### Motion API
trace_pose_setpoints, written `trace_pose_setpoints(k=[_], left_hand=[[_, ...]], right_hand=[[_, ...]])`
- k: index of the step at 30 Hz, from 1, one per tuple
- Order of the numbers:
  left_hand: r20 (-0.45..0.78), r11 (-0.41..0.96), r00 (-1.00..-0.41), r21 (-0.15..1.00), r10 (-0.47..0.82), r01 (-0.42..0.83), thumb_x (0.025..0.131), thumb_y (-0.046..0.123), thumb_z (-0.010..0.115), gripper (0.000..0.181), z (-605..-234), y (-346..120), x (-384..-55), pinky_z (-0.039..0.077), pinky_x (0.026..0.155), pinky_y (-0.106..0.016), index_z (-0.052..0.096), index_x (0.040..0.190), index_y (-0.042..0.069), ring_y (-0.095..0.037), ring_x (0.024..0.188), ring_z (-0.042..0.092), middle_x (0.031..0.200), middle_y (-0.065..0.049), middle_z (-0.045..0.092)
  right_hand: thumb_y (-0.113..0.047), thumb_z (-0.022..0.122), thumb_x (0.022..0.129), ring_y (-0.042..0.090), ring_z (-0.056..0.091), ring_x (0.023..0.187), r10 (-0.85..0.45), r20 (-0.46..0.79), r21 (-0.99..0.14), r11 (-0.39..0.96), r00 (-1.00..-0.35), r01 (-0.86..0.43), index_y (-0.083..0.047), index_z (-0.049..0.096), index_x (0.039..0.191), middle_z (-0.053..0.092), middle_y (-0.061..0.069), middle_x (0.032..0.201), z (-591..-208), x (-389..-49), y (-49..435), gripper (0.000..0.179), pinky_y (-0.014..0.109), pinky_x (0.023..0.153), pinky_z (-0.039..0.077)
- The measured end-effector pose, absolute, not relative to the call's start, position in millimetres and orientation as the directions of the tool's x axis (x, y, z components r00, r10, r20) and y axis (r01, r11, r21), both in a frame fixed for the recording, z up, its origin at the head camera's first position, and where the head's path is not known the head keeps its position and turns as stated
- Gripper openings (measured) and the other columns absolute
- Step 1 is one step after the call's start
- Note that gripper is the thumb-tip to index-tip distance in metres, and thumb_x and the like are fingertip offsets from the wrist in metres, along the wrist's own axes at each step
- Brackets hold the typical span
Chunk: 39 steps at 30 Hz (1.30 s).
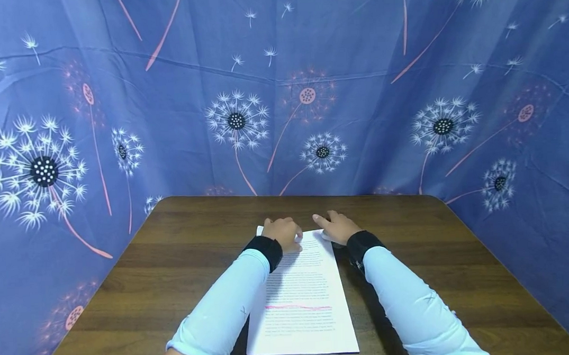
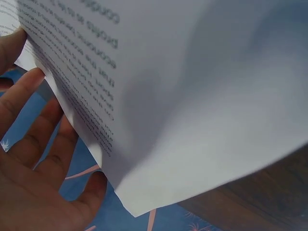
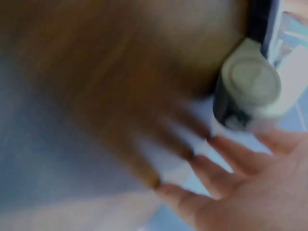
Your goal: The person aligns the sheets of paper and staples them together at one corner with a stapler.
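Observation:
White printed paper [image 1: 302, 325], with a pink line across its lower half, lies on the wooden table. My left hand [image 1: 281, 234] is at its top edge. In the left wrist view the thumb lies on the print side of the paper [image 2: 159, 144], the index finger at its edge, and the other fingers spread beyond. By the top right corner is my right hand [image 1: 340, 229], its fingers straight and spread near the tabletop. Beside its palm, a dark object with a rounded grey end [image 3: 252, 82] shows in the right wrist view; its kind is unclear.
The brown wooden table [image 1: 184, 288] has rounded far corners. Behind it hangs a blue cloth [image 1: 178, 140] patterned with dandelions. Black bands [image 1: 363, 243] circle both wrists over pale blue sleeves [image 1: 414, 304].

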<state>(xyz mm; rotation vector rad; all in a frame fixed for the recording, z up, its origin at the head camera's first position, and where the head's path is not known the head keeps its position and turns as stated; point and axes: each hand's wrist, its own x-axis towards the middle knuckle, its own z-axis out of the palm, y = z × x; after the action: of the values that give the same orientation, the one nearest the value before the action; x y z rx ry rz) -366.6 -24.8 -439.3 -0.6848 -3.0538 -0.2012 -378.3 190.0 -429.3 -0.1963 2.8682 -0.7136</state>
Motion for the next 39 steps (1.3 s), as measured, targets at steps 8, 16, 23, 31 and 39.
trace_pose_setpoints(k=[8, 16, 23, 31, 39], left_hand=[[0.058, 0.892, -0.902, 0.129, 0.428, 0.432, 0.086, 0.046, 0.083, 0.032, -447, -27, -371, 0.041, 0.104, -0.060, 0.077, 0.116, 0.034, -0.020, 0.118, 0.065, 0.126, 0.006, 0.069], [0.052, 0.897, -0.906, 0.132, 0.419, 0.423, 0.087, 0.045, 0.082, 0.033, -448, -28, -370, 0.040, 0.106, -0.060, 0.077, 0.117, 0.033, -0.021, 0.118, 0.066, 0.125, 0.005, 0.070], [0.058, 0.895, -0.903, 0.121, 0.425, 0.429, 0.086, 0.045, 0.083, 0.034, -446, -25, -367, 0.041, 0.104, -0.058, 0.077, 0.118, 0.033, -0.022, 0.118, 0.065, 0.125, 0.004, 0.069], [0.049, 0.890, -0.898, 0.117, 0.437, 0.440, 0.087, 0.044, 0.082, 0.035, -447, -24, -368, 0.042, 0.102, -0.052, 0.077, 0.119, 0.033, -0.022, 0.120, 0.064, 0.131, 0.004, 0.068], [0.048, 0.891, -0.898, 0.118, 0.437, 0.439, 0.088, 0.045, 0.081, 0.036, -447, -25, -366, 0.043, 0.102, -0.052, 0.076, 0.122, 0.033, -0.023, 0.120, 0.064, 0.132, 0.004, 0.067]], right_hand=[[-0.022, 0.073, 0.084, 0.024, 0.064, 0.090, -0.321, 0.004, -0.273, 0.911, -0.947, -0.310, -0.001, 0.065, 0.130, 0.069, 0.011, 0.109, -432, -362, 221, 0.052, 0.041, 0.080, 0.054], [-0.018, 0.080, 0.082, 0.015, 0.056, 0.069, -0.298, 0.103, -0.234, 0.920, -0.949, -0.315, -0.008, 0.075, 0.105, 0.066, -0.002, 0.081, -439, -355, 228, 0.026, 0.033, 0.065, 0.046], [-0.029, 0.080, 0.081, 0.019, 0.057, 0.060, -0.157, 0.090, -0.198, 0.965, -0.983, -0.173, -0.007, 0.073, 0.088, 0.065, 0.002, 0.071, -434, -350, 237, 0.024, 0.035, 0.057, 0.046], [-0.039, 0.076, 0.083, 0.025, 0.057, 0.058, 0.007, 0.039, -0.202, 0.979, -0.999, -0.001, 0.000, 0.070, 0.092, 0.063, 0.008, 0.069, -431, -345, 245, 0.041, 0.038, 0.049, 0.042], [-0.042, 0.074, 0.086, 0.027, 0.058, 0.061, 0.050, 0.010, -0.228, 0.973, -0.999, 0.046, 0.001, 0.071, 0.098, 0.065, 0.010, 0.073, -431, -345, 236, 0.045, 0.038, 0.051, 0.043]])
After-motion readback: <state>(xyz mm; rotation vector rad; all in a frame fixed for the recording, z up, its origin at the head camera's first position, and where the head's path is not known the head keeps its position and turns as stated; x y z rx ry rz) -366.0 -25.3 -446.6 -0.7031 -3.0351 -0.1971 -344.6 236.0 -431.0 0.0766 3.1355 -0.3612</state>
